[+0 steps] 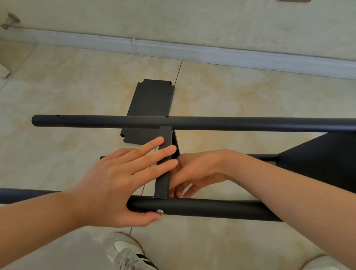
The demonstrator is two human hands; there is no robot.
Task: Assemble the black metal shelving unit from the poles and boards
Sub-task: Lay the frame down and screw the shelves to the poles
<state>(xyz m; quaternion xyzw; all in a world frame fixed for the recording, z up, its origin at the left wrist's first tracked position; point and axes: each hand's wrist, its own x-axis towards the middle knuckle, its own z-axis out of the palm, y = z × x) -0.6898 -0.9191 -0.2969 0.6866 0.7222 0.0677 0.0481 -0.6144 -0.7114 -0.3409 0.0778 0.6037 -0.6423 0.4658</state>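
The left hand (112, 183) lies flat, fingers (150, 146) straight across the edge of the upright board (161, 185), thumb by the screw (160, 212) in the near pole (209, 208), likely steadying the joint for fastening. The right hand (195, 173) reaches behind the board (fingers curled; holding anything, I cannot tell). A spare board (152, 102) lies on the floor (69, 82) past the far pole (217, 122).

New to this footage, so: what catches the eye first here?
Mid-frame, the left hand lies flat on a black board set edge-up between the far pole and the near pole, its thumb by a silver screw. The right hand reaches behind that board. A spare board lies on the floor beyond.
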